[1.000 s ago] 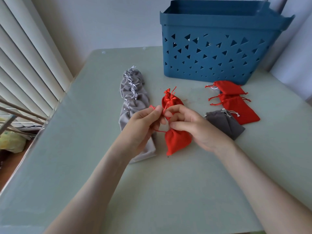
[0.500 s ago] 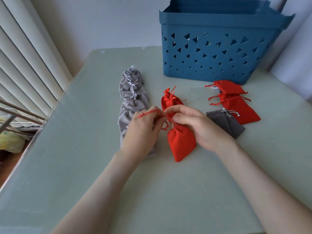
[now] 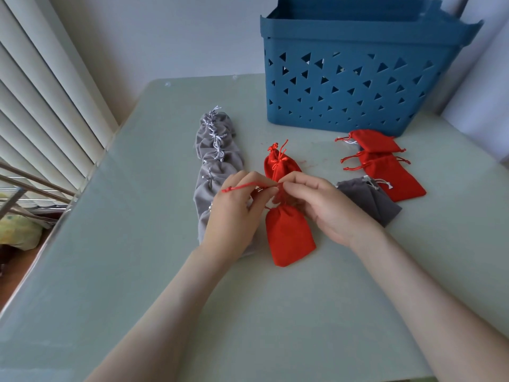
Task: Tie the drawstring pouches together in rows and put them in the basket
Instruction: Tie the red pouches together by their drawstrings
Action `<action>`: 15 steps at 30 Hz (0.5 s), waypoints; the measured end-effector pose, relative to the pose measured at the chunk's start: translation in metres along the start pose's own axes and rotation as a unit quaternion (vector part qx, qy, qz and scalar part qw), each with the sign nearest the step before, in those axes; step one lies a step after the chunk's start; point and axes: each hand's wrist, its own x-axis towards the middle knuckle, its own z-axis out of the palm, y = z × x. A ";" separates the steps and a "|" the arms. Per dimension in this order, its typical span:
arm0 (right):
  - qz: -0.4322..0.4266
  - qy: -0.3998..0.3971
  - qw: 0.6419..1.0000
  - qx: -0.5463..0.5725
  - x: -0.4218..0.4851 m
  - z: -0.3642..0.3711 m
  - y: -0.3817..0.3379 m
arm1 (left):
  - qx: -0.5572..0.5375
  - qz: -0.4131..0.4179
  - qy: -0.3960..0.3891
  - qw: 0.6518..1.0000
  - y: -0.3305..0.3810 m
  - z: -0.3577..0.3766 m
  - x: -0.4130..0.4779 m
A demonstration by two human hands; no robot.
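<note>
My left hand (image 3: 231, 210) and right hand (image 3: 327, 213) fingers pinch the red drawstring (image 3: 248, 186) taut to knot the near red pouch (image 3: 289, 235).

I get just one view — a wide-angle camera on the head, looking forward and down over the table (image 3: 275, 312), close above the left hand (image 3: 231, 213) and right hand (image 3: 330, 208), with the blue basket (image 3: 358, 28) at the far edge and blinds (image 3: 41, 106) at left.

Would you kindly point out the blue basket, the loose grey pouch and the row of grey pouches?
Blue basket (image 3: 358, 30), head view, front rim.
Loose grey pouch (image 3: 371, 202), head view, its middle.
Row of grey pouches (image 3: 220, 166), head view, mid-row cloth.
</note>
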 end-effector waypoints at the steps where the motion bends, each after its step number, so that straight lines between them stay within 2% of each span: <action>1: -0.003 0.009 1.000 0.017 0.000 0.001 -0.001 | -0.011 -0.008 -0.001 1.000 0.001 0.000 0.000; 4: -0.009 0.045 0.996 0.078 0.001 0.002 -0.004 | -0.030 -0.023 0.003 0.999 0.005 0.000 -0.001; 8: -0.001 0.087 0.972 0.217 0.003 0.000 -0.008 | -0.083 -0.094 0.010 0.992 0.007 -0.001 -0.002; 10: -0.011 0.089 0.940 0.329 0.001 -0.004 -0.012 | -0.119 -0.133 0.022 0.984 0.009 -0.002 0.000; 12: -0.031 0.106 0.887 0.448 0.001 -0.011 -0.015 | -0.164 -0.177 0.055 0.969 0.010 -0.004 0.003; 13: -0.036 0.119 0.864 0.488 0.001 -0.015 -0.015 | -0.179 -0.190 0.074 0.963 0.010 -0.005 0.005; 15: -0.022 0.130 0.845 0.518 0.003 -0.023 -0.014 | -0.173 -0.189 0.089 0.962 0.010 -0.006 0.004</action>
